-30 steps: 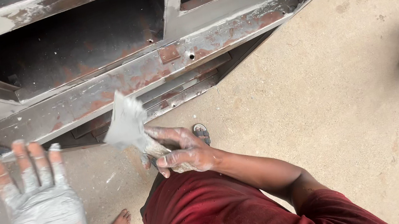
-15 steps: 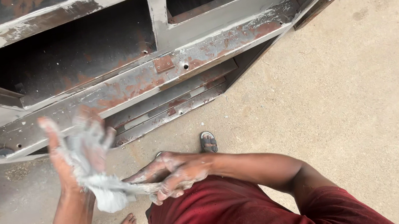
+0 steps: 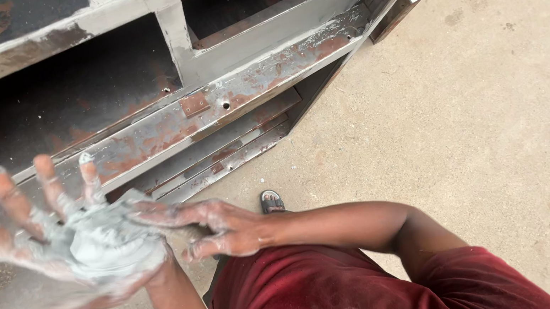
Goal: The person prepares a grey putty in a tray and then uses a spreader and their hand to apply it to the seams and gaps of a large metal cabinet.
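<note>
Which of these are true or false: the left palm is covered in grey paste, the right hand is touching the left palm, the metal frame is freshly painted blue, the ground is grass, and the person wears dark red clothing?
1. The left hand has grey paste on its palm. True.
2. The right hand reaches across to the left palm. True; its fingers touch the paste.
3. The metal frame is freshly painted blue. False; it is grey with rust patches.
4. The ground is grass. False; it is bare concrete.
5. The person wears dark red clothing. True.
</note>
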